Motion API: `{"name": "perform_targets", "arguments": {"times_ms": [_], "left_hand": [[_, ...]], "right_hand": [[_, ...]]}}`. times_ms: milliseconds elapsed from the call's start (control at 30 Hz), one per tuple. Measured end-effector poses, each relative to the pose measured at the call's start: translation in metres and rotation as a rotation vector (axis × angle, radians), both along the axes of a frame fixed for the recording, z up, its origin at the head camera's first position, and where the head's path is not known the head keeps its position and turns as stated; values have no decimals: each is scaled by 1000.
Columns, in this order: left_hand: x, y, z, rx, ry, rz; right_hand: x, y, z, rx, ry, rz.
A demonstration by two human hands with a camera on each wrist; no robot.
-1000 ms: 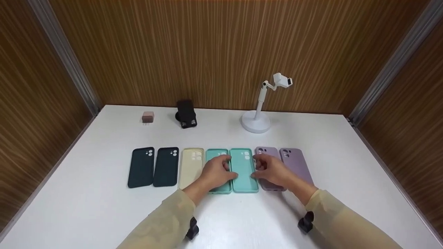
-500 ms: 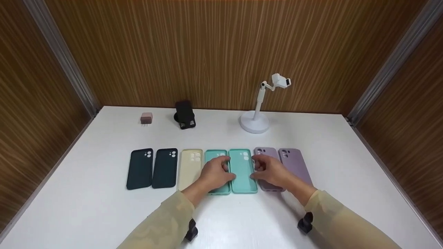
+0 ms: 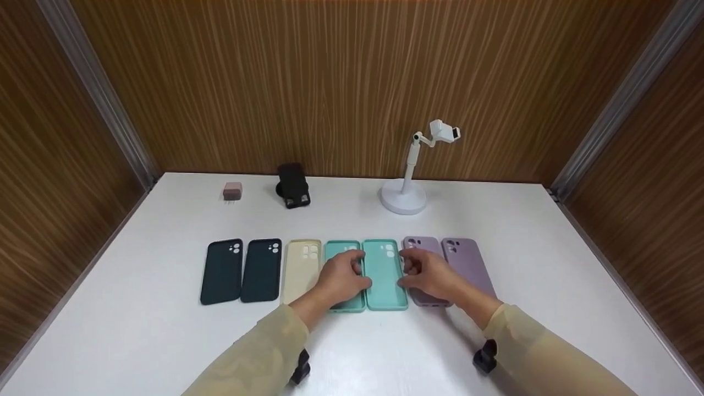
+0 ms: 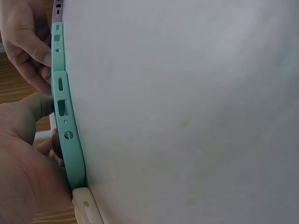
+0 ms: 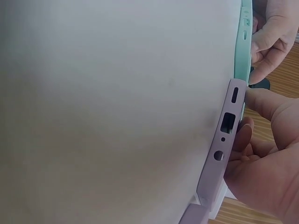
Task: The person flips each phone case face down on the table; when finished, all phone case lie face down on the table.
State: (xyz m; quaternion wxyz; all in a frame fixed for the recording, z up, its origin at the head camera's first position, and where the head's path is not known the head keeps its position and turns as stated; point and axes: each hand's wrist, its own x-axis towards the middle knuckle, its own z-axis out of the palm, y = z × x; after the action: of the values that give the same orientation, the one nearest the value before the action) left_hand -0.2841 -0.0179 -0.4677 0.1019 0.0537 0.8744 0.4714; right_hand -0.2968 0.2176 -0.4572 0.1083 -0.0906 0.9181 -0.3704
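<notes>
Several phone cases lie in a row in the head view. My left hand (image 3: 340, 276) reaches over the left teal phone case (image 3: 352, 303), partly hiding it, with its thumb and forefinger spread along the left edge of the right teal phone case (image 3: 383, 275). Opposite it, my right hand (image 3: 432, 273) lies over the left purple phone case (image 3: 423, 242), its thumb and fingertips at the right edge of the same teal case. Both wrist views show the cases' port ends, the teal one (image 4: 70, 149) beside my left hand and the purple one (image 5: 219, 144) beside my right.
Left of the teal cases lie a cream phone case (image 3: 300, 272) and two dark phone cases (image 3: 222, 272) (image 3: 261, 270). Another purple case (image 3: 467, 261) ends the row. Behind stand a white phone stand (image 3: 403, 198), a black phone-shaped object (image 3: 293, 184) and a pink charger plug (image 3: 232, 191).
The head view has tilted slightly, so everything sits a little lower in it. Both hands keep their places at the edges of the right teal phone case.
</notes>
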Motion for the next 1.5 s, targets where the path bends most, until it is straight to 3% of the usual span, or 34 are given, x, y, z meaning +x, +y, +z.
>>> {"name": "perform_targets", "arguments": {"times_ms": [367, 800, 1233, 1500], "left_hand": [[0, -1, 2, 37, 1, 4], [0, 1, 11, 28, -2, 13], [1, 2, 14, 69, 76, -22], [3, 2, 16, 79, 65, -18]], "right_hand": [[2, -1, -3, 2, -1, 4], [1, 1, -3, -7, 24, 13], [2, 0, -2, -9, 50, 25], [4, -3, 0, -48, 41, 20]]}}
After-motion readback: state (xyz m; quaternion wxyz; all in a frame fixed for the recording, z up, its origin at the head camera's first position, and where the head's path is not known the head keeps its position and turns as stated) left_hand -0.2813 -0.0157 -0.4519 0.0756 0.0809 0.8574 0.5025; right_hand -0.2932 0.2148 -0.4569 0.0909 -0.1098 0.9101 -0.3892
